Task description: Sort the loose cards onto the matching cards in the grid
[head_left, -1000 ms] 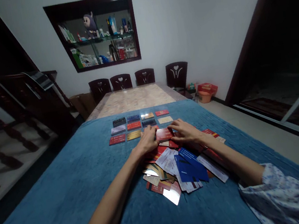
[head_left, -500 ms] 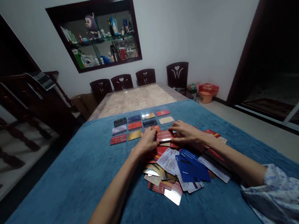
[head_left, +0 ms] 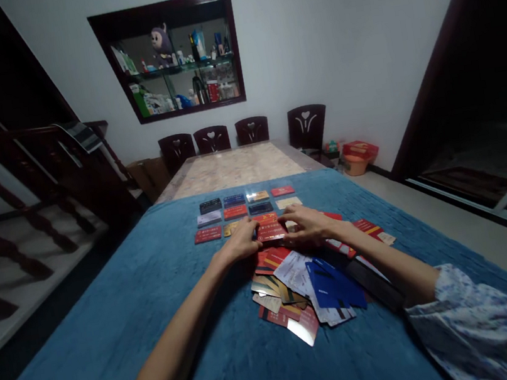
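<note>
Both my hands pinch one red card (head_left: 270, 232) by its short ends, just beyond a loose heap of cards (head_left: 312, 279) on the blue cloth (head_left: 156, 306). My left hand (head_left: 241, 243) grips its left end, my right hand (head_left: 305, 225) its right end. Beyond the held card lie neat rows of cards (head_left: 242, 211), laid flat side by side in red, blue, dark and pale colours. The heap holds blue, white, red and shiny cards that overlap one another.
The blue cloth covers the near half of a long table; its marble top (head_left: 231, 168) shows beyond. Several dark chairs (head_left: 251, 130) stand at the far end. A wall niche (head_left: 174, 59) holds bottles and a toy. A stair railing (head_left: 19, 187) runs at left, a red basin (head_left: 359, 155) sits on the floor.
Both hands have carried the red card a little to the left and away from me, towards the rows. The view has shifted slightly.
</note>
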A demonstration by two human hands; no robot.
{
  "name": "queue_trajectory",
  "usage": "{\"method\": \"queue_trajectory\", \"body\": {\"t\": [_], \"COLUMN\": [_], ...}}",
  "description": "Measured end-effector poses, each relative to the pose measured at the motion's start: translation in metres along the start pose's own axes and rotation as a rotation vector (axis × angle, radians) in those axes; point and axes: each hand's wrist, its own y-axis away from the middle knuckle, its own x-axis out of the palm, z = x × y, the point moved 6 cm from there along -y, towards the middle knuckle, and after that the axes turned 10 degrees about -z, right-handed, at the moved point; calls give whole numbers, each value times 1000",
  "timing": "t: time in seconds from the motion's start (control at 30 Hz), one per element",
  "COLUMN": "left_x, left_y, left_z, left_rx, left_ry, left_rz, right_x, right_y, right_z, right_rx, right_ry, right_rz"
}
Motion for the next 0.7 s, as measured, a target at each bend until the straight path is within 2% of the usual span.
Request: {"method": "queue_trajectory", "body": {"t": [0.17, 0.37, 0.7], "left_x": [-8, -14, -32], "left_y": [11, 20, 35], "left_z": [18, 47, 82], "left_rx": [-16, -67, -128], "left_ry": [-19, -18, -65], "left_rz": [12, 12, 24], "right_x": [11, 12, 26], "right_y": [-20, -43, -75], "right_z": [12, 39, 71], "right_rx": [-17, -96, -82], "right_ry": [21, 1, 20], "right_rz": [37, 97, 169]}}
